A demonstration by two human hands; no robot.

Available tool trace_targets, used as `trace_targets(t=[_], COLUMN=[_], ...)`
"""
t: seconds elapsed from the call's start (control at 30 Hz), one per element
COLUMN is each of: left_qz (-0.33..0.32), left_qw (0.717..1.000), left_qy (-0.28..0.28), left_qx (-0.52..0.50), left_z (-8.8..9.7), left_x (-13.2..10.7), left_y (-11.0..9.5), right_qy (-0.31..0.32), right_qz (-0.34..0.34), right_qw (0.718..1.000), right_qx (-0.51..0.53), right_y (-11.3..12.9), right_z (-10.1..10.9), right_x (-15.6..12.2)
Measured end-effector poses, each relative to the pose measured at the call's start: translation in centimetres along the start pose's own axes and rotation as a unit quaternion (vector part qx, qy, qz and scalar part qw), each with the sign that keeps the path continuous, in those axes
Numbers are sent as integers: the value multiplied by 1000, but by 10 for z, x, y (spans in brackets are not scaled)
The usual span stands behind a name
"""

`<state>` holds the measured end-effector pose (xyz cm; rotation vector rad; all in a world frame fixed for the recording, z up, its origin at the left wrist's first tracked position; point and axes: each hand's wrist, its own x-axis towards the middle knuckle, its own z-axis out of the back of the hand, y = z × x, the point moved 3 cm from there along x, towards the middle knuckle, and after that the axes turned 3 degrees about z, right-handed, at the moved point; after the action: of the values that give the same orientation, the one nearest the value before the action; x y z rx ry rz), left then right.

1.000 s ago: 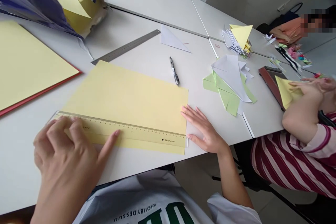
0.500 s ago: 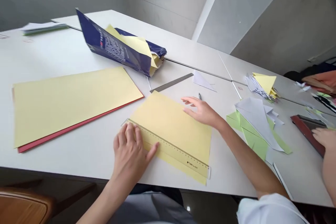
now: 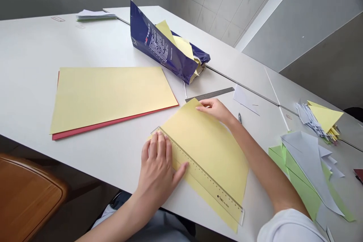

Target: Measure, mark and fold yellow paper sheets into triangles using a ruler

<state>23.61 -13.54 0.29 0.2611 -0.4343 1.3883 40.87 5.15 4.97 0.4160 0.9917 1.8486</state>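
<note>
Shifting up, the right hand is touching the corner of the yellow paper, fingers apart, while the open left hand is pressing a ruler onto it.

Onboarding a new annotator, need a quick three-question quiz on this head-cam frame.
1. Which hand presses on the clear ruler lying across the yellow sheet?
2. True or false: the right hand is gripping the pen.
3. What colour shows under the edge of the large yellow sheet: A) red, B) green, C) blue?

Key:
1. The left hand.
2. False: the pen lies on the table.
3. A) red.
</note>
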Motion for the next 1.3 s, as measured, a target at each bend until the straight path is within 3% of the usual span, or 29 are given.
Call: trace_targets(t=[0.13,0.23,0.33,0.67,1.3], left_qz=[4,6,2,4,17], left_qw=[1000,1000,1000,1000,999], left_qy=[14,23,19,23,46], left_qx=[-11,-14,-10,12,-2], left_z=[0,0,2,2,5], left_x=[-1,-1,0,-1,0], left_y=[-1,-1,-2,-4,-3], right_qy=[-4,4,1,-4,-1], right_qz=[123,254,319,366,390], right_qw=[990,942,892,833,817], right_qx=[-72,-221,-320,-415,-424], right_y=[8,6,-1,-17,-22], right_z=[-5,-16,-28,-43,-44], right_x=[-32,-64,-90,-113,-121])
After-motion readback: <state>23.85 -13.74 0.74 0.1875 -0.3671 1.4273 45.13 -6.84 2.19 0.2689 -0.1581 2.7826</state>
